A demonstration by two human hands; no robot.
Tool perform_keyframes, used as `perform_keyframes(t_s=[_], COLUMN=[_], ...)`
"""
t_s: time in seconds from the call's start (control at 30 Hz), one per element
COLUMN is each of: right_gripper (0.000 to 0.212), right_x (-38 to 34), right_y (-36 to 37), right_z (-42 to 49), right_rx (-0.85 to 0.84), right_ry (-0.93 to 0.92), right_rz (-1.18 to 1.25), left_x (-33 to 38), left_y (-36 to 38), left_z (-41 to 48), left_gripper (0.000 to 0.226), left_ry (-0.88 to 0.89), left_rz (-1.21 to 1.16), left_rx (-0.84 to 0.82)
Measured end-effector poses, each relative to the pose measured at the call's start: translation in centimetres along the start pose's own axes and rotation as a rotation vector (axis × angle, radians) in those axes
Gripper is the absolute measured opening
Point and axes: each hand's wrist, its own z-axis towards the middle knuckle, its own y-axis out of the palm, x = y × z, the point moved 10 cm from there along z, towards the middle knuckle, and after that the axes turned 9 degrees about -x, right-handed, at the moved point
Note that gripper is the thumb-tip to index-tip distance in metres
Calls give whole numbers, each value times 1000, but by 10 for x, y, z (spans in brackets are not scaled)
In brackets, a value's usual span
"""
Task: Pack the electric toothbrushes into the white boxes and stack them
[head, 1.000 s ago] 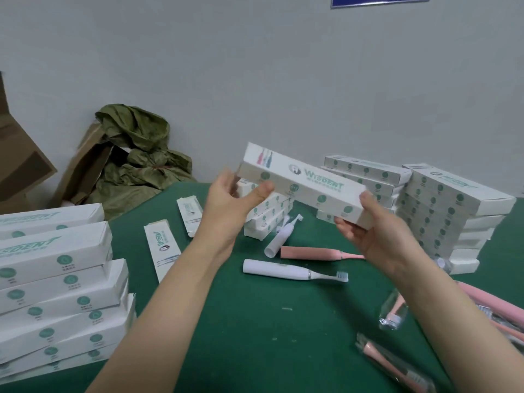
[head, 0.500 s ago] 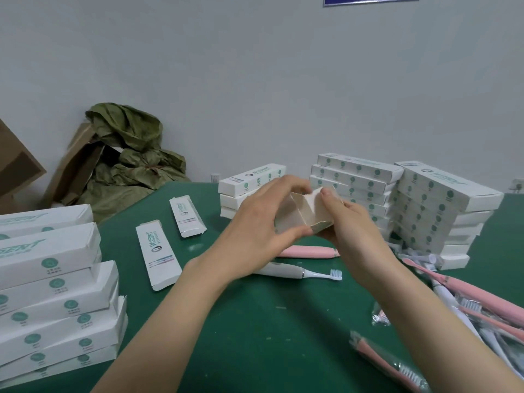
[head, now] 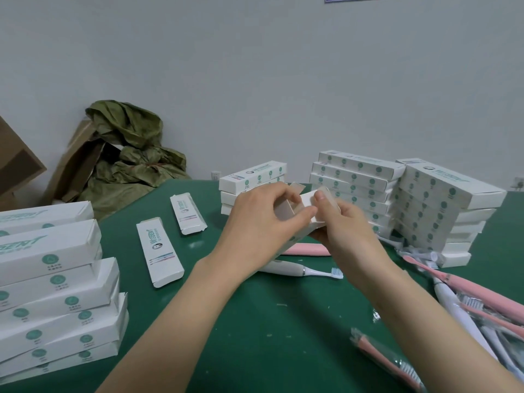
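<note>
Box (head: 307, 205) held above the table (head: 255, 321), open end toward the camera. Looks light, thin card, easy to crush; better taken by the long edges. Left hand (head: 261, 222) curled round the mouth, right hand (head: 343, 234) pinching its side. Toothbrush (head: 295, 269) lying just below.

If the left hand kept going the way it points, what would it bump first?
The left hand pinches the open white cardboard box; pushing on, it would probably meet the right hand just behind it.
</note>
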Motion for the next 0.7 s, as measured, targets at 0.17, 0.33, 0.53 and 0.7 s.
perform_keyframes(t_s=[0.17,0.33,0.53,0.7], right_gripper=[52,42,15,24], right_x=[4,-7,-2,57], right_y=[0,18,-7,64], right_z=[1,1,9,21], right_rx=[-27,-195,13,-317], right_ry=[53,25,-81,-6], right_rz=[-16,238,-421,-1100], left_x=[-1,1,-47,-65], left_y=[8,-14,-62,-49], left_z=[2,4,5,6], left_gripper=[40,54,62,63], left_ry=[-16,62,-136,-226], left_rz=[119,261,469,469], left_rx=[-108,-112,-52,-96])
